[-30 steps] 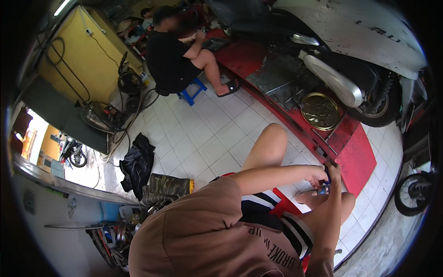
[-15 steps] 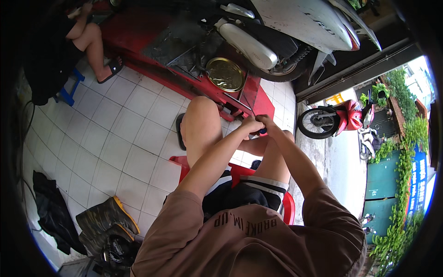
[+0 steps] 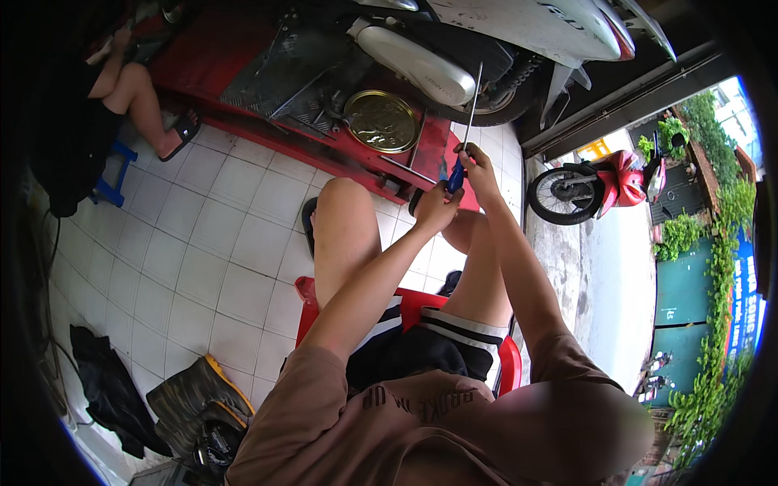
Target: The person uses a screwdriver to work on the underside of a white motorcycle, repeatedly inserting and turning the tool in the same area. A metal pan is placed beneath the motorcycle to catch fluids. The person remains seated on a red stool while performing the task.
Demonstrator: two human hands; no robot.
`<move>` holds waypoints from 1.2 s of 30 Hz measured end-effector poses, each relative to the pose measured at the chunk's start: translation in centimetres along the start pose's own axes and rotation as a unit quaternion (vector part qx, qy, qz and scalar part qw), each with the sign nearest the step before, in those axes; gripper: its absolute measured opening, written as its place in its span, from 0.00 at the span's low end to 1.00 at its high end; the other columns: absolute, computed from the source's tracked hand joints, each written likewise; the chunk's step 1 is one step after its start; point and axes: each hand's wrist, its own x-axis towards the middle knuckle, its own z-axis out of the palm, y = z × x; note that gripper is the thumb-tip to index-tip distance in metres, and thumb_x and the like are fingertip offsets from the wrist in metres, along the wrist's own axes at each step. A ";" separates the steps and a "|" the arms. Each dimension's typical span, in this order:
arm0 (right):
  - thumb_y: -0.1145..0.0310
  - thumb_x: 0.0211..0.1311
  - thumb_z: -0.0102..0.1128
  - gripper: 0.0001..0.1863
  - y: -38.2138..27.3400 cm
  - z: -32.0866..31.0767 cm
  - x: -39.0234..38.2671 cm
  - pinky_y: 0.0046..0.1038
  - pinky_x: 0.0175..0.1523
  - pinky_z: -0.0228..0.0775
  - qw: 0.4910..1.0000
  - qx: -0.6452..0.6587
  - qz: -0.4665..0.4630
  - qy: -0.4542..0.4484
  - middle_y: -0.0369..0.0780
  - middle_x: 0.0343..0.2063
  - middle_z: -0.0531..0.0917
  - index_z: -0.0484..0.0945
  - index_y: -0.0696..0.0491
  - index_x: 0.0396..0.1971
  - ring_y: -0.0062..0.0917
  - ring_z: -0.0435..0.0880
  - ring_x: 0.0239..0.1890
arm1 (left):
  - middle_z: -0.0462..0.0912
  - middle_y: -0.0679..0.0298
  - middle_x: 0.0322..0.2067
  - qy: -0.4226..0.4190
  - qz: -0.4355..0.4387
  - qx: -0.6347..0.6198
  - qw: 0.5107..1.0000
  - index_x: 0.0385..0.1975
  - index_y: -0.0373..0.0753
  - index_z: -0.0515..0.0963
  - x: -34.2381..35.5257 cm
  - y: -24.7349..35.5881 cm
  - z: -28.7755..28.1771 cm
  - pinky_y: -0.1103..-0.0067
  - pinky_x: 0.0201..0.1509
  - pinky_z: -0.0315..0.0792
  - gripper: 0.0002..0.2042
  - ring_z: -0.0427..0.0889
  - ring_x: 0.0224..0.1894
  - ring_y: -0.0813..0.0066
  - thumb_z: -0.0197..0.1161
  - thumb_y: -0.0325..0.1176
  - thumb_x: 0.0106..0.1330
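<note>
In the head view a long, thin metal-shafted screwdriver (image 3: 456, 173) with a blue handle points up, its shaft crossing in front of a white scooter (image 3: 523, 31). My left hand (image 3: 438, 202) is closed round the lower end of the handle, and my right hand (image 3: 476, 168) grips its upper end by the shaft, fingers pinched. Both are above my knees, near the edge of a red lift platform (image 3: 186, 73). On that platform lie a round gold-coloured tray (image 3: 381, 120) and some loose metal tools (image 3: 320, 121).
I sit on a red plastic seat (image 3: 509, 364). A co-worker (image 3: 130, 93) sits far left on a blue stool (image 3: 113, 178). Boots (image 3: 182, 401) and black cloth (image 3: 109, 389) lie on the tiled floor (image 3: 203, 267). A red scooter (image 3: 624, 188) stands outside at right.
The view has swung right from the wall and hoses toward the doorway. Both hands have risen with the screwdriver, whose shaft now stands up in front of the scooter.
</note>
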 end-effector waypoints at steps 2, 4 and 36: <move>0.66 0.67 0.50 0.10 -0.8 -0.7 0.1 0.20 0.34 0.66 0.998 0.060 -0.014 0.031 0.34 0.26 0.74 0.76 0.56 0.40 0.17 0.74 0.28 | 0.81 0.58 0.21 0.018 0.084 0.018 0.996 0.33 0.34 0.74 -0.2 1.3 0.4 0.74 0.26 0.72 0.14 0.82 0.21 0.70 0.60 0.42 0.64; 0.68 0.66 0.51 0.11 -2.3 -0.9 0.4 0.20 0.34 0.67 0.994 0.100 -0.007 0.047 0.34 0.27 0.76 0.76 0.58 0.42 0.16 0.74 0.28 | 0.80 0.59 0.20 0.027 0.145 0.039 0.988 0.31 0.32 0.73 0.1 2.4 -0.1 0.77 0.23 0.70 0.13 0.81 0.20 0.73 0.60 0.38 0.65; 0.65 0.63 0.51 0.11 -2.1 -5.0 7.2 0.20 0.24 0.64 0.959 0.234 -0.019 0.160 0.34 0.19 0.75 0.77 0.56 0.34 0.18 0.73 0.19 | 0.80 0.55 0.19 0.058 0.209 0.195 0.956 0.25 0.29 0.74 4.9 10.5 2.9 0.76 0.26 0.73 0.14 0.80 0.21 0.70 0.60 0.36 0.64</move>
